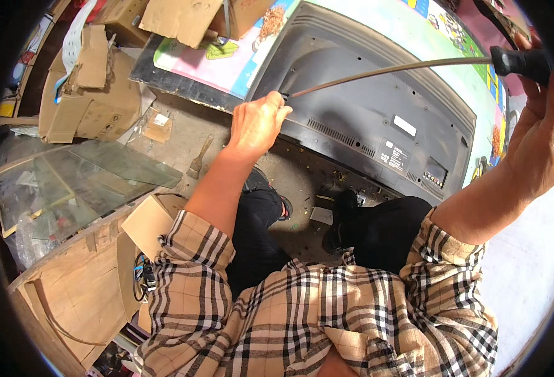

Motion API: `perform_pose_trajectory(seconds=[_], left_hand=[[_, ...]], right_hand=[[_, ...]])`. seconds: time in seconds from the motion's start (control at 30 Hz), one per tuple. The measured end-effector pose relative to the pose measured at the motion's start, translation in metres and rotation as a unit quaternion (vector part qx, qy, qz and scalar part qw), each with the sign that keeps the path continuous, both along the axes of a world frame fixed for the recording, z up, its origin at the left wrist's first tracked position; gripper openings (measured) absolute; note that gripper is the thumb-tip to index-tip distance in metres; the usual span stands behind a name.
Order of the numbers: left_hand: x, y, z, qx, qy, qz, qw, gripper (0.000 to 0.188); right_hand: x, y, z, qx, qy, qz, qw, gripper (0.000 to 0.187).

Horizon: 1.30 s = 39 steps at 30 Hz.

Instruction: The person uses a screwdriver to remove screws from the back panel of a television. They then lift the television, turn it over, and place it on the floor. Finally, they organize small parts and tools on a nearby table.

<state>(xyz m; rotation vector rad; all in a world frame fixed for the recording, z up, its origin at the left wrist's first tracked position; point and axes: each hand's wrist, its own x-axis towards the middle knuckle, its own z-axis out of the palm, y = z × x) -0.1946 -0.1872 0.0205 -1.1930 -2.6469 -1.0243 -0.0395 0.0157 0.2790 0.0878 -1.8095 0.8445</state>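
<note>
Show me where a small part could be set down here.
Bare: the pale surface at right, beside the right forearm and plaid sleeve; the dark panel between screwdriver shaft and white label. Crowded: the left, with glass sheets and cardboard boxes; the scrap-strewn floor.

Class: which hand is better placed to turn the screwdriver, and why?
Probably the right hand: it grips the screwdriver's black handle. The left hand is at the shaft's far end, by the dark television back.
</note>
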Motion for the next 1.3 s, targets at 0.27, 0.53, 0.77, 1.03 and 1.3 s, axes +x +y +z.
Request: perform_pose_trajectory(seconds=[0.27,0.53,0.77,1.03,1.3], left_hand=[[0.004,0.0,0.005,-0.014,0.059,-0.033,0.998,0.023],[0.005,0.0,0.005,-0.028,0.06,-0.037,0.997,0.025],[0.003,0.0,0.006,-0.044,0.052,-0.04,0.997,0.025],[0.003,0.001,0.005,-0.047,0.038,-0.042,0.997,0.023],[0.001,-0.001,0.006,-0.034,0.045,-0.05,0.997,0.021]], right_hand=[[0.002,0.004,-0.002,-0.002,-0.026,0.052,0.998,0.047],[0.004,-0.008,-0.004,-0.013,-0.02,0.027,0.999,0.047],[0.003,-0.009,-0.003,-0.01,-0.018,0.032,0.999,0.047],[0.002,-0.007,-0.004,-0.01,-0.017,0.037,0.999,0.047],[0.001,-0.006,-0.003,-0.011,-0.016,0.045,0.999,0.046]])
